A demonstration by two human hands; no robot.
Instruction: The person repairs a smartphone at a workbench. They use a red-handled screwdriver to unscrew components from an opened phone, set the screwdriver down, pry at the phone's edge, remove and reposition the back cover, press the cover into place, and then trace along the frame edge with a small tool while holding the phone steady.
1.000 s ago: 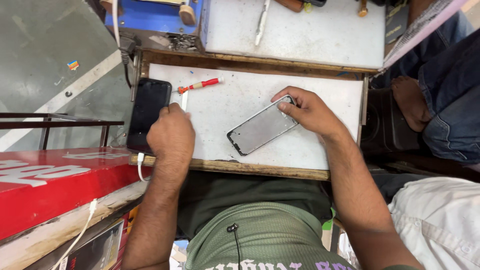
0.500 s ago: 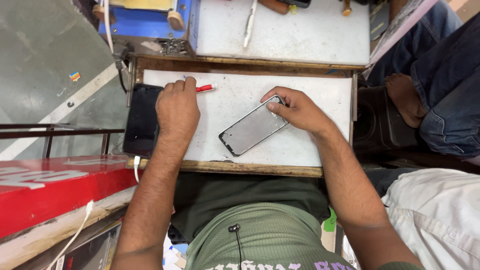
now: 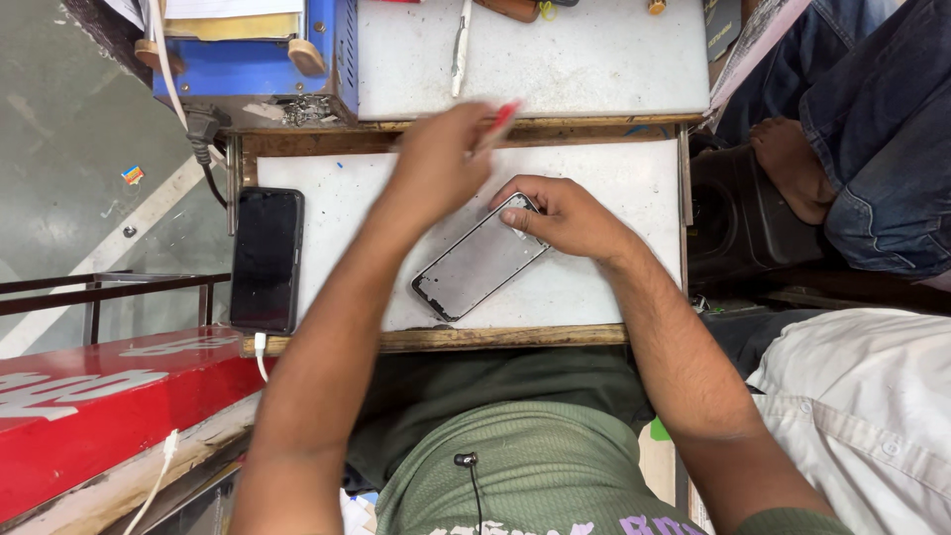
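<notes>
head view: my left hand is clamped on a red-tipped tool above the white counter, and my right hand pins the phone frame flat there. if that pinning loosens, i judge the tool could skid off the frame's edge.

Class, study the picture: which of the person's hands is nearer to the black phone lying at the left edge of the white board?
The left. The left hand hovers above the board holding a red tool, right of the black phone. The right hand is farther right, resting on the grey phone frame.
</notes>
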